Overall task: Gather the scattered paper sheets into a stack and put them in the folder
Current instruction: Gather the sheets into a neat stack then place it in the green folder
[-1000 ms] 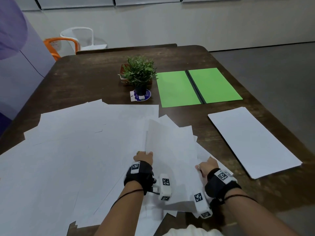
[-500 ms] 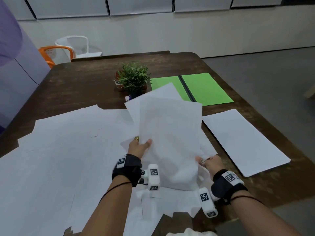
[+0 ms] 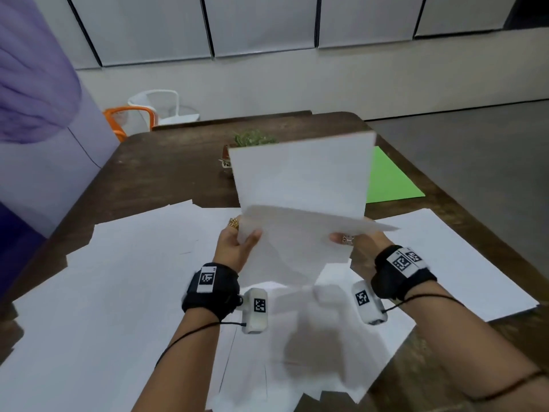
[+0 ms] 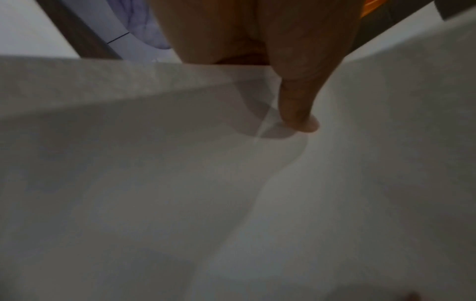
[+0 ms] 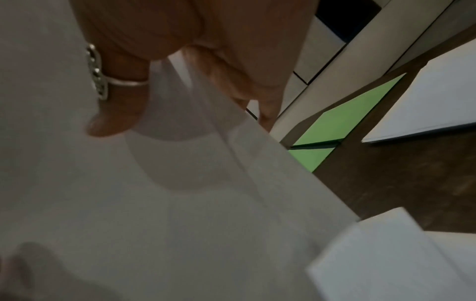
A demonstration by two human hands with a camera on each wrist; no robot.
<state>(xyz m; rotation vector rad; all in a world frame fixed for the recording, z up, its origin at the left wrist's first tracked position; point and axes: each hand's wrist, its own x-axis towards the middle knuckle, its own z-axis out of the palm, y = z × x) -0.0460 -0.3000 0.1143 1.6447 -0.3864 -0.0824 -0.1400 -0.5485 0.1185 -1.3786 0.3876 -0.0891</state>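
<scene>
Both hands hold a bundle of white sheets upright above the table. My left hand grips its left edge, thumb on the front face. My right hand pinches the right edge, ringed thumb in front and fingers behind. One sheet in the bundle sags forward. Many loose white sheets lie spread over the near table. The open green folder lies at the back right, mostly hidden by the raised sheets; a corner of the folder shows in the right wrist view.
A small potted plant stands behind the raised sheets. More white paper lies at the right by the table edge. The dark wooden table ends at the far side near a white chair and an orange chair.
Both hands have lifted the gathered sheets off the table and tipped them upright, so they cover the plant and most of the folder.
</scene>
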